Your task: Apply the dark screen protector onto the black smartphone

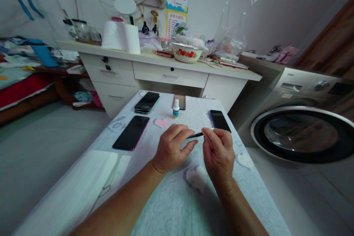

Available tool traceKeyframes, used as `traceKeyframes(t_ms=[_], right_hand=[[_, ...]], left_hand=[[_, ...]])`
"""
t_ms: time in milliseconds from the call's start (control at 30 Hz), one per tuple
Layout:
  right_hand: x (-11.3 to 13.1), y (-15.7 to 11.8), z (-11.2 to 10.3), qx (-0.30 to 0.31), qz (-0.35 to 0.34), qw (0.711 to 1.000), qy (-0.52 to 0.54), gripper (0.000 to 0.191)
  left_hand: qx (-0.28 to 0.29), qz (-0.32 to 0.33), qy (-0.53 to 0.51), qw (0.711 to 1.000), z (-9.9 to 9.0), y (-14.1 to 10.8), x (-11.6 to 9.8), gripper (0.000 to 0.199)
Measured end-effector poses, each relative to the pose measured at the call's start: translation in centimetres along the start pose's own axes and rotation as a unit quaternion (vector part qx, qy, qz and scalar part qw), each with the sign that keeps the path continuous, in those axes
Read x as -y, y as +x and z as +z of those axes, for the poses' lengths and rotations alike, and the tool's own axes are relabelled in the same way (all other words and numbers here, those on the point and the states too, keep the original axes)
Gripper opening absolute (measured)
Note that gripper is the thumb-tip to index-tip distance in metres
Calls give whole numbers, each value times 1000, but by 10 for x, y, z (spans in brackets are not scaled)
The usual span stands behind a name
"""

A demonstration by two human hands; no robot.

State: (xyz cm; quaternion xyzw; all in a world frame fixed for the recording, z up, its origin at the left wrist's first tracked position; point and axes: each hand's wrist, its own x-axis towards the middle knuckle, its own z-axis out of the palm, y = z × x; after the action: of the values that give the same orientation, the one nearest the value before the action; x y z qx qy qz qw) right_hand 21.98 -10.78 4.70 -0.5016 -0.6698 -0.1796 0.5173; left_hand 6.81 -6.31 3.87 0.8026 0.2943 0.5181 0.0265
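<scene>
Above the middle of the table, a thin dark object (195,135) spans my two hands. I see it nearly edge-on and cannot make out its kind. My left hand (173,149) has its left end between forefinger and thumb. The fingertips of my right hand (219,151) pinch its right end and hide part of it. Behind the right hand lies a dark phone (219,120). Beyond the left hand stands a small white bottle (176,110) with a blue and yellow label. A phone with a pink-red edge (131,132) lies to the left.
A stack of phones (147,101) and a clear phone case (179,101) lie at the table's far end. White sheet material (83,180) covers the near left of the tablecloth (177,206). Behind is a white desk (171,73) with a flowered bowl (188,52). A washing machine (298,118) stands right.
</scene>
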Motion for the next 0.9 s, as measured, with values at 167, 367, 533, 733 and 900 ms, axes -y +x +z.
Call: traceKeyframes(t_ms=[167, 367, 533, 733, 900], right_hand=[[3, 2, -1, 1, -14, 1000, 4, 35], [7, 1, 1, 12, -23, 999, 21, 38], [8, -3, 3, 27, -24, 998, 45, 41], [10, -6, 4, 45, -35, 997, 61, 44], [10, -7, 5, 45, -35, 996, 67, 44]], left_hand=[[-6, 13, 6, 1000, 1, 0, -3, 11], [-13, 2, 15, 1000, 2, -1, -4, 12], [-17, -8, 27, 999, 1, 0, -3, 8], [-5, -9, 37, 999, 3, -4, 0, 9], [3, -5, 33, 999, 2, -3, 0, 9]])
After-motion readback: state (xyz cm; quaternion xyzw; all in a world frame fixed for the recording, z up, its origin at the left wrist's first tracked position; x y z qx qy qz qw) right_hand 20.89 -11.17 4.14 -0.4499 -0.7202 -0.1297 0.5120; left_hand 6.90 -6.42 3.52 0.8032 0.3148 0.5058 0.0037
